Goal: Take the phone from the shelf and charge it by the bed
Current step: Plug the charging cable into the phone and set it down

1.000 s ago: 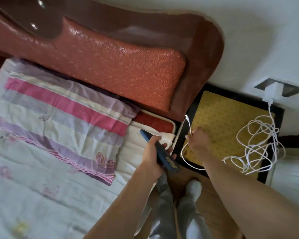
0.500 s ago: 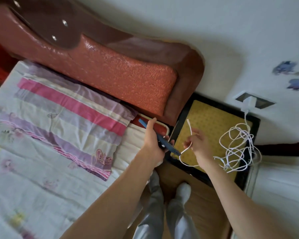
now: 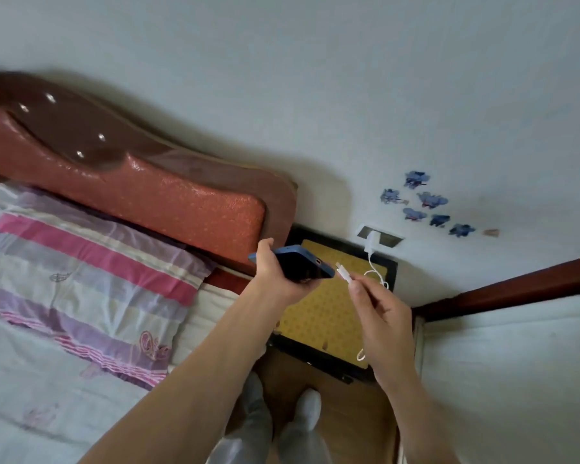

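Observation:
My left hand (image 3: 275,272) grips a phone (image 3: 303,264) in a blue case, held flat in the air with its port end pointing right. My right hand (image 3: 380,311) pinches the white charging cable (image 3: 344,273) just behind its plug. The plug tip sits a short gap from the phone's port end, not touching it. The cable runs up to a white charger (image 3: 372,242) plugged into a wall socket (image 3: 380,236). Both hands hover over a bedside table (image 3: 315,316) with a yellow top and black frame.
The bed (image 3: 64,346) with a striped pink and purple pillow (image 3: 91,272) lies to the left, backed by a red-brown padded headboard (image 3: 168,202). Blue stickers (image 3: 426,204) mark the wall. Another white mattress (image 3: 516,380) is at the right. My feet stand on wooden floor (image 3: 352,426).
Both hands rose from the bedside table. The phone turned flat, port end toward the plug, and my right hand brought the plug close to it. The view tilted up toward the wall.

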Demonstrator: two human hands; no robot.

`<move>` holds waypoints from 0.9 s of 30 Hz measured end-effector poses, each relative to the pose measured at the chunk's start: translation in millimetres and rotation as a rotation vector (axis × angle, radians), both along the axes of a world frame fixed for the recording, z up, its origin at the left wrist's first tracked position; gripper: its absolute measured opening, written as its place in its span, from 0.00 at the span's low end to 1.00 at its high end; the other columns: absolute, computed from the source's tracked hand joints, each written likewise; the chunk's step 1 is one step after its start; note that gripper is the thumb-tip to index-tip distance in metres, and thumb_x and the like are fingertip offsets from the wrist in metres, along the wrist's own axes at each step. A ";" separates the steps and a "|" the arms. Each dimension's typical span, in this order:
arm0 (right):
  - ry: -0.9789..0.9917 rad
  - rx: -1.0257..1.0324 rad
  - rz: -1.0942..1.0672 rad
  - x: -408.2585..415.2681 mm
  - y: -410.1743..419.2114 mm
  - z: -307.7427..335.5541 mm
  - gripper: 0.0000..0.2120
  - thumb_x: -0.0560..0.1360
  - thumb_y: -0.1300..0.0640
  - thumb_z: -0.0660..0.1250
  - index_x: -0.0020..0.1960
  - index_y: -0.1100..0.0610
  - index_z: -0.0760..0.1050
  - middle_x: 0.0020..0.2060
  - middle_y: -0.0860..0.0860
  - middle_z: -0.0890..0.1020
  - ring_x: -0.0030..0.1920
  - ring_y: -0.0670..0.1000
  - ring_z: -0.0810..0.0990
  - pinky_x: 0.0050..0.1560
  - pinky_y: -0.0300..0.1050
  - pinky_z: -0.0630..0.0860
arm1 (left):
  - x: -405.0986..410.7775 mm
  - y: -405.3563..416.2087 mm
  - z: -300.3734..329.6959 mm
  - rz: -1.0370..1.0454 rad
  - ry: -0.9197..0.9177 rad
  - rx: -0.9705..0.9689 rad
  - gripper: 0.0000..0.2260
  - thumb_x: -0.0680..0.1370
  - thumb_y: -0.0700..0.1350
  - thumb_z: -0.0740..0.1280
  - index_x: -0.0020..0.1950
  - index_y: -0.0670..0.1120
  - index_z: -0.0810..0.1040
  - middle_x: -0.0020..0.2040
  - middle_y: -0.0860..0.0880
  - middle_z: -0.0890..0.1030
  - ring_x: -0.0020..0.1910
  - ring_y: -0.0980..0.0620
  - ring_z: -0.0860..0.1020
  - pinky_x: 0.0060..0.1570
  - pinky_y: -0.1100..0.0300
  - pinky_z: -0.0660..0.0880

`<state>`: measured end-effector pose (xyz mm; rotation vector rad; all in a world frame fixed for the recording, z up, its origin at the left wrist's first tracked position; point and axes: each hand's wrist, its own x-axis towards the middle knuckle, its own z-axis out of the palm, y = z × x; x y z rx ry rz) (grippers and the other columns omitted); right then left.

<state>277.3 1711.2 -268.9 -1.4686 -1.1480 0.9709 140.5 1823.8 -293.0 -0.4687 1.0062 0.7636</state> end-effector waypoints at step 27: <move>-0.226 0.212 -0.138 -2.2 -25.0 43.6 0.11 0.77 0.45 0.65 0.54 0.49 0.80 0.29 0.48 0.78 0.28 0.49 0.76 0.25 0.51 0.74 | 23.3 -35.9 87.0 -0.003 -0.063 0.238 0.33 0.73 0.55 0.64 0.72 0.38 0.62 0.65 0.40 0.71 0.31 0.33 0.81 0.27 0.47 0.79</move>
